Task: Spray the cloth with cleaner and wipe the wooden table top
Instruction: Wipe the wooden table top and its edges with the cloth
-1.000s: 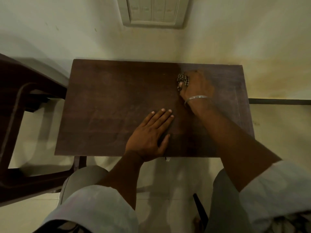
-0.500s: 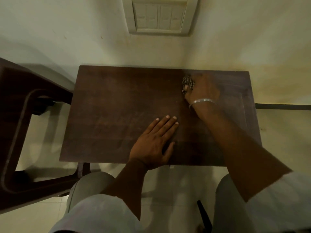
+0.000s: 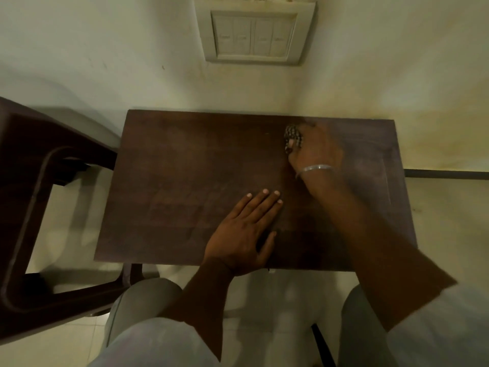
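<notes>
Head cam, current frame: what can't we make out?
- Cloth: head view, mostly hidden under the gripping right hand, itself motion-blurred.
- Switch plate: head view, markings too small and dim.
- Chair: head view, cut off by the left edge.
- Table top: head view, wetness too dim to tell.

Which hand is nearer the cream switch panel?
Right. The right hand is near the wooden table's far edge, below the switch panel; the left hand lies flat near the front edge.

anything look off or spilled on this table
Nothing spilled or damaged on the table. The left hand lies flat on it; the right hand grips the cloth near the far edge. The only oddity is yellowish staining on the wall right of the table.
</notes>
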